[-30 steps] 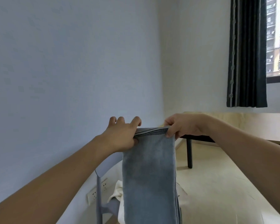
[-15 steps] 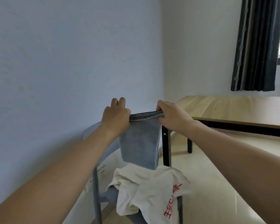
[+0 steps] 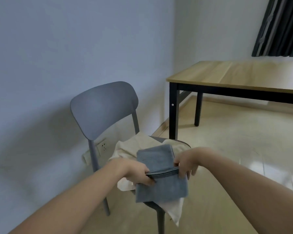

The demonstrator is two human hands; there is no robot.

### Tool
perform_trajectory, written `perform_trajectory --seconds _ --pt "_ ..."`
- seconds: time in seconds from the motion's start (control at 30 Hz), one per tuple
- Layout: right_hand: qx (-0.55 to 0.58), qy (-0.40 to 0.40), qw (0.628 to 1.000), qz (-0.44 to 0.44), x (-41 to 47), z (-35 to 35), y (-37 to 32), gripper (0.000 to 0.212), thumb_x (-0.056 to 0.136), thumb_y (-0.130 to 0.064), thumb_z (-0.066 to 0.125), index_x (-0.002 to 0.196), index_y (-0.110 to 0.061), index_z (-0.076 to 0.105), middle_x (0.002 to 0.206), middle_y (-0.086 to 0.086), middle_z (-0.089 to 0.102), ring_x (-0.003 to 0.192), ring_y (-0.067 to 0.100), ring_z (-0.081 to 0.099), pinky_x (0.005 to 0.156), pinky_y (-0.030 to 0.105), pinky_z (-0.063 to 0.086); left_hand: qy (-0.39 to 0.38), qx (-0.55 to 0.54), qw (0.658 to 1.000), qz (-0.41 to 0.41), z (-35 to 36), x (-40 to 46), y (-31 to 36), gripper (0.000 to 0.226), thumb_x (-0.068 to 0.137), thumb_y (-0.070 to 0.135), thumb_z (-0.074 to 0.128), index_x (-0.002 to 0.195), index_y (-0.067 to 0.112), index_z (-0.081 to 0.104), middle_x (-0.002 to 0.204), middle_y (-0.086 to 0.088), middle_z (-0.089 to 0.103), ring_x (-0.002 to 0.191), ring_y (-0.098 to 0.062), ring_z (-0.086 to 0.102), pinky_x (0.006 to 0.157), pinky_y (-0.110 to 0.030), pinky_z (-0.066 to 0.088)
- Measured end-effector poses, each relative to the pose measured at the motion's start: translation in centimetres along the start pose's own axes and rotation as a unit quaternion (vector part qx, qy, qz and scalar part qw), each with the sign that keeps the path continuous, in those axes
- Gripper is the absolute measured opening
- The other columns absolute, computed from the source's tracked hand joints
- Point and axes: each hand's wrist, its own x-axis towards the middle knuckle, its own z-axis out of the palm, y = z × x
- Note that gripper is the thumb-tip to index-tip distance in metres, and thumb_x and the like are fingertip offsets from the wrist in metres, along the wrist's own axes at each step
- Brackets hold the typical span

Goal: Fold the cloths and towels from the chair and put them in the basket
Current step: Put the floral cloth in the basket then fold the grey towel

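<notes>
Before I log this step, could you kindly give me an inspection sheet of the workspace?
Surface: grey chair seat, largely covered by cloth.
Job's things: grey towel, folded, over the cream cloth on the seat; no basket in view.
Clutter: nothing seen.
Grippers: left hand and right hand each pinch an end of the towel's layered edge.
Cables: nothing seen; wall socket behind the chair.
Surroundings: wooden table with black legs, dark curtain, pale floor.
</notes>
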Motion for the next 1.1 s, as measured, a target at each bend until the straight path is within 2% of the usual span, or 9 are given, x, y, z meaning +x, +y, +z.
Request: perform_trajectory --seconds 0.13,0.3,0.4,0.53,0.63,0.7,0.83,1.0,1.1 --pt "-0.051 0.143 0.988 -0.019 3.0 -3.3 -0.2 0.017 0.086 -0.019 0.062 0.099 -0.009 0.063 0.090 0.006 0.061 0.080 0.020 0.057 0.069 0.027 0.048 0.105 -0.016 0.994 0.009 -3.6 2.6 -3.1 0.027 0.095 0.040 0.045 0.105 0.016 0.056 0.108 -0.001 0.060 0.099 -0.021 0.054 0.087 -0.034 0.041" --pt "-0.060 0.249 0.967 0.000 9.5 -5.0 -0.4 0.020 0.085 -0.010 0.053 0.100 -0.003 0.064 0.084 0.005 0.059 0.075 0.021 0.055 0.065 0.029 0.047 0.263 -0.075 0.961 -0.025 -5.4 9.4 -6.7 0.024 0.093 0.030 0.046 0.098 0.010 0.058 0.108 -0.011 0.063 0.100 -0.027 0.057 0.078 -0.031 0.042" --pt "-0.053 0.253 0.966 0.008 13.0 -5.0 0.3 0.020 0.085 -0.008 0.050 0.102 -0.006 0.061 0.084 0.005 0.059 0.077 0.022 0.058 0.066 0.030 0.051 0.252 -0.123 0.959 -0.040 -4.9 14.0 -8.0 0.020 0.092 0.017 0.042 0.107 0.014 0.055 0.117 -0.012 0.062 0.105 -0.027 0.056 0.080 -0.028 0.041" --pt "-0.028 0.222 0.975 0.000 15.5 -4.4 1.4 0.029 0.088 -0.006 0.048 0.114 -0.009 0.060 0.111 0.008 0.063 0.096 0.024 0.060 0.079 0.033 0.052 0.189 -0.145 0.970 -0.045 -4.2 17.5 -8.9 0.055 0.086 0.006 0.036 0.138 0.022 0.041 0.136 -0.008 0.052 0.123 -0.026 0.048 0.101 -0.031 0.039" --pt "0.027 0.221 0.974 -0.031 14.9 -4.6 1.4 0.043 0.085 -0.006 0.054 0.128 -0.014 0.049 0.120 0.008 0.058 0.104 0.025 0.056 0.083 0.031 0.050 0.221 -0.094 0.970 -0.034 -5.2 17.1 -8.8 0.025 0.079 0.015 0.047 0.097 0.029 0.059 0.115 -0.008 0.060 0.110 -0.026 0.049 0.080 -0.030 0.041" --pt "0.014 0.223 0.974 -0.035 13.7 -5.4 0.9 0.034 0.082 -0.012 0.059 0.117 -0.011 0.057 0.109 0.008 0.061 0.095 0.022 0.057 0.076 0.028 0.051 0.257 -0.094 0.962 -0.018 -6.6 15.1 -8.3 0.006 0.074 0.021 0.054 0.075 0.026 0.051 0.095 -0.005 0.059 0.089 -0.022 0.052 0.062 -0.027 0.036" --pt "0.016 0.272 0.958 -0.084 8.6 -8.5 -0.6 0.007 0.080 -0.017 0.062 0.085 -0.016 0.058 0.084 0.000 0.056 0.073 0.013 0.050 0.057 0.020 0.039 0.340 -0.098 0.935 0.035 -9.7 8.6 -6.8 0.013 0.067 0.021 0.057 0.073 0.016 0.047 0.075 -0.001 0.052 0.068 -0.021 0.046 0.053 -0.027 0.031" --pt "-0.007 0.351 0.923 -0.158 0.9 -7.8 -1.9 0.018 0.081 -0.015 0.063 0.096 -0.020 0.054 0.092 -0.004 0.052 0.081 0.013 0.051 0.066 0.022 0.045 0.460 -0.063 0.884 0.054 -8.6 1.0 -4.8 0.019 0.066 0.022 0.055 0.069 0.022 0.037 0.068 0.002 0.048 0.060 -0.019 0.041 0.053 -0.032 0.031" --pt "-0.057 0.322 0.934 -0.142 -1.0 -2.3 -1.5 0.019 0.082 -0.018 0.064 0.092 -0.024 0.050 0.088 -0.006 0.053 0.076 0.009 0.052 0.064 0.019 0.045 0.427 0.001 0.902 0.066 -3.2 -0.6 -3.2 0.027 0.069 0.025 0.060 0.070 0.026 0.033 0.074 0.005 0.046 0.067 -0.019 0.046 0.053 -0.029 0.031"
